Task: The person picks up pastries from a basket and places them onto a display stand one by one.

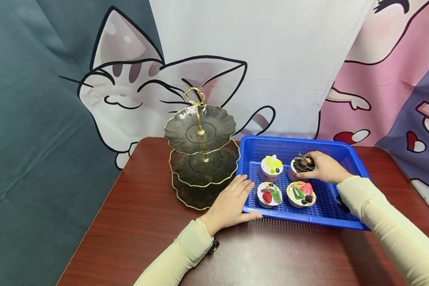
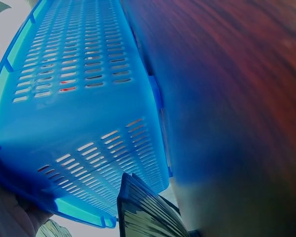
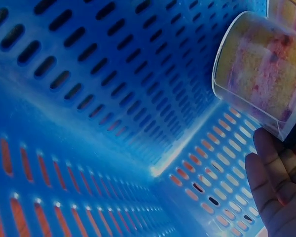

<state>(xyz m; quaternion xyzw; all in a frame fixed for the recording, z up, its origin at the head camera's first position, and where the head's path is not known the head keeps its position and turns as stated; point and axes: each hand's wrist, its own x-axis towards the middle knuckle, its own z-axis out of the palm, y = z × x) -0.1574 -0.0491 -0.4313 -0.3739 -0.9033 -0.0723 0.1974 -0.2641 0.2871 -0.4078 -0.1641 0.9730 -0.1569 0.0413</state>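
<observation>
Inside the perforated blue plastic basket [image 1: 346,153] on the red-brown wooden tabletop [image 1: 136,222], the head view shows the right hand [image 1: 325,167] pinching the chocolate-topped dessert cup [image 1: 299,166] in the far right corner, so the step looks like a pick-up that next calls for a straight lift. The left hand [image 1: 230,204] lies flat against the basket's left wall, beside the three-tier dark glass stand [image 1: 200,159]. From the left wrist only the basket's outside [image 2: 79,123] shows; from the right wrist, fingers [image 3: 276,173] sit under the clear cup [image 3: 261,79], and no writing is legible.
</observation>
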